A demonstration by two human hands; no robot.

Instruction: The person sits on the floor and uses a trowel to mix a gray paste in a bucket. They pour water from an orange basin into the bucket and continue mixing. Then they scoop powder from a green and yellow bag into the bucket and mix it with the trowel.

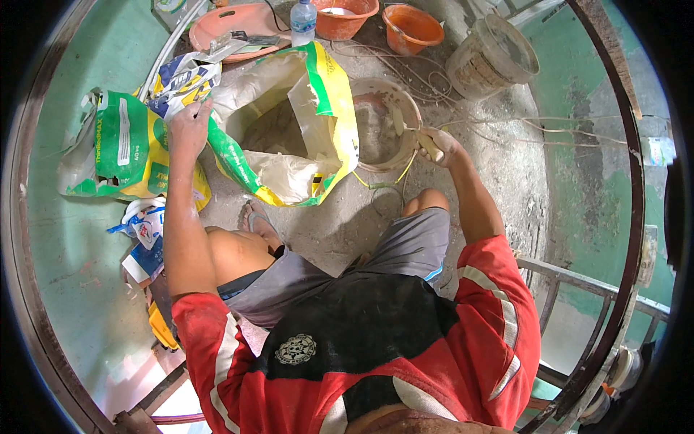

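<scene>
left hand [189,130]: fingers closed on the edge of the bag [340,108];
right hand [445,145]: curled round the trowel [431,147];
trowel: blade over the round tub [405,98];
bag: mouth open, between the 2 hands

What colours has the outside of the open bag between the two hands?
The bag is green, yellow and white outside; it shows best in the head view.

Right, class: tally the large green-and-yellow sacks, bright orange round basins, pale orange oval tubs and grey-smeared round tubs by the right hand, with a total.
Large green-and-yellow sacks: 2
Bright orange round basins: 2
Pale orange oval tub: 1
Grey-smeared round tub: 1
Total: 6
</scene>
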